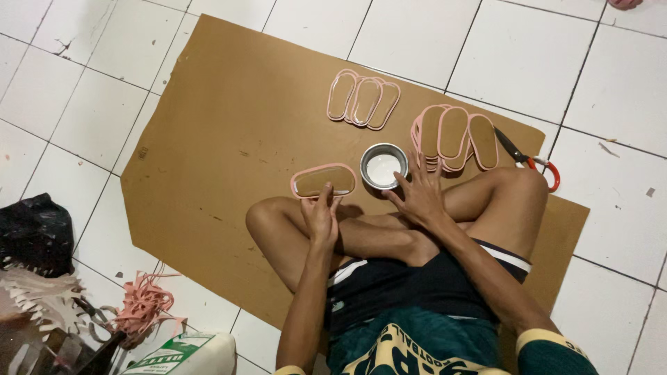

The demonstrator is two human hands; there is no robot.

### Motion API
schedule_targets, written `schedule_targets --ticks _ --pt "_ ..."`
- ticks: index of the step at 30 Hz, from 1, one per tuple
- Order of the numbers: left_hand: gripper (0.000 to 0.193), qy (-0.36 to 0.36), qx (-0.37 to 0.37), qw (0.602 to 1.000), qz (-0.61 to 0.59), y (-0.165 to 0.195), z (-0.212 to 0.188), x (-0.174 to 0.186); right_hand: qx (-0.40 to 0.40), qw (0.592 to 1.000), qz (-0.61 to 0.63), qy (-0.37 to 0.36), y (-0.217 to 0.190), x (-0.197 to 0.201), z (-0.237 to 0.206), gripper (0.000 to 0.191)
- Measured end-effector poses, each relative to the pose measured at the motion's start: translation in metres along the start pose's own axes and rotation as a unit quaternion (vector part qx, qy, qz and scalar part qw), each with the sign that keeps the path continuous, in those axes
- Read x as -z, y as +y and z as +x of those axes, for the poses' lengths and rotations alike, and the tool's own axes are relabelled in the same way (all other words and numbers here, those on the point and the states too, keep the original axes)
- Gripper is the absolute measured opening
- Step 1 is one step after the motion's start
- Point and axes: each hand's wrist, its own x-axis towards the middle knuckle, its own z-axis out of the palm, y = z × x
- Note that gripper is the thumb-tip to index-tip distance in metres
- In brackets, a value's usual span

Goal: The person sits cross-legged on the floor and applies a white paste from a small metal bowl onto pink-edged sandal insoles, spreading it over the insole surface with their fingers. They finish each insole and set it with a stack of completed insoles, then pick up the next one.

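Observation:
I sit cross-legged on a brown cardboard sheet [229,125] laid on white floor tiles. My left hand [320,219] touches the near edge of a pink-rimmed brown sole piece [322,180] lying flat in front of my knee. My right hand [419,194] rests with fingers spread beside a small round metal bowl [383,167] holding white liquid, its fingertips near a fanned pile of similar soles [454,135]. Another small row of pink-rimmed soles [363,101] lies farther out on the cardboard.
Scissors with red handles [533,161] lie right of the sole pile. Pink strip offcuts [142,305], pale scraps [38,295], a dark bag [35,232] and a white and green sack [187,354] crowd the lower left floor.

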Motion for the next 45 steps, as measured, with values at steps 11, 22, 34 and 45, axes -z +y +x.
schedule_targets --ticks 11,22,34,45 --pt "0.034 -0.083 0.063 0.987 0.122 0.050 -0.020 -0.061 -0.033 0.864 0.501 -0.032 0.002 0.055 -0.010 0.086" --pt "0.037 -0.150 0.051 0.980 0.123 0.067 -0.040 -0.079 0.055 0.847 0.527 -0.045 -0.025 0.085 -0.001 0.090" --pt "0.035 -0.054 -0.003 0.995 -0.078 0.040 -0.048 -0.100 0.041 0.878 0.472 0.074 -0.051 0.055 -0.023 0.075" --pt "0.047 -0.127 0.036 0.991 0.019 0.024 -0.057 -0.069 -0.124 0.748 0.649 0.064 -0.034 0.074 0.020 0.087"
